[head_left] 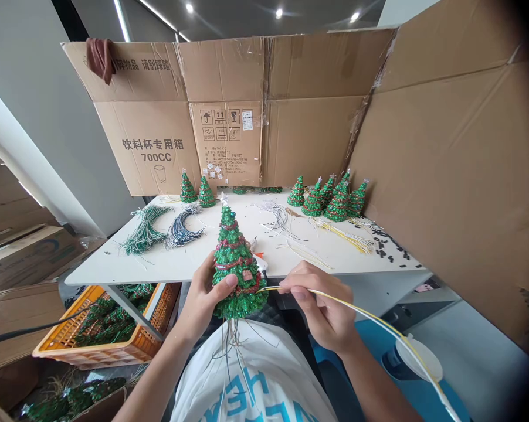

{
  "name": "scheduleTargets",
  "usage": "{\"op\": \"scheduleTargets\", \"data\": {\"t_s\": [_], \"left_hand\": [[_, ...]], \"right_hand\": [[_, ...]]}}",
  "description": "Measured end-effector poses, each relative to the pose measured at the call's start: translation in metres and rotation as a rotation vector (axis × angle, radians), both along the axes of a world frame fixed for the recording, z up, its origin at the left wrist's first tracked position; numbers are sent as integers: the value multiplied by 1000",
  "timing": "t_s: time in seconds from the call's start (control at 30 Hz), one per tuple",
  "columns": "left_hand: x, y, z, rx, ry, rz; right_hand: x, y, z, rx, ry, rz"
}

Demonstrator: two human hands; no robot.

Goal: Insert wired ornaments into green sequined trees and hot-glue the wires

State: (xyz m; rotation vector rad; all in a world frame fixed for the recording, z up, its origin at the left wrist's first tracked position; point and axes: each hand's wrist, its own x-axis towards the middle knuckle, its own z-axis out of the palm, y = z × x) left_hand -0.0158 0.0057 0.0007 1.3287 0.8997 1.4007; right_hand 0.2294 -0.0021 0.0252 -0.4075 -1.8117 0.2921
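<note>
A small green tinsel Christmas tree (233, 255) stands upright in front of my body, with red garland wound round it and a pale star on top. My left hand (212, 288) is wrapped about its left side, the thumb across the front. Thin wires (233, 340) hang down from the tree's base. On the right, my right hand (319, 302) pinches a yellow and white wire (356, 306) close to its end. That end touches the lower right of the tree, and the rest trails off to the bottom right. Part of a white tool (261, 264) shows behind the tree.
Several finished-looking trees (328, 199) stand at the back right of the white table (229, 234), and two at back left. Green wires (146, 228), blue-white wires (183, 228) and yellow wires (348, 235) lie in bundles. Cardboard walls (317, 117) enclose the table. An orange crate (92, 354) stands lower left.
</note>
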Motion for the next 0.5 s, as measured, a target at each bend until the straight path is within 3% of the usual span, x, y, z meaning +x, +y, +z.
{"op": "scheduleTargets", "data": {"t_s": [0.17, 0.37, 0.5], "left_hand": [[-1, 0, -1, 4, 4, 5], [1, 1, -1, 6, -19, -1], [2, 2, -1, 8, -25, -10]], "right_hand": [[0, 1, -2, 6, 11, 26], [-3, -1, -4, -183, 101, 182], [-5, -1, -2, -224, 103, 266]]}}
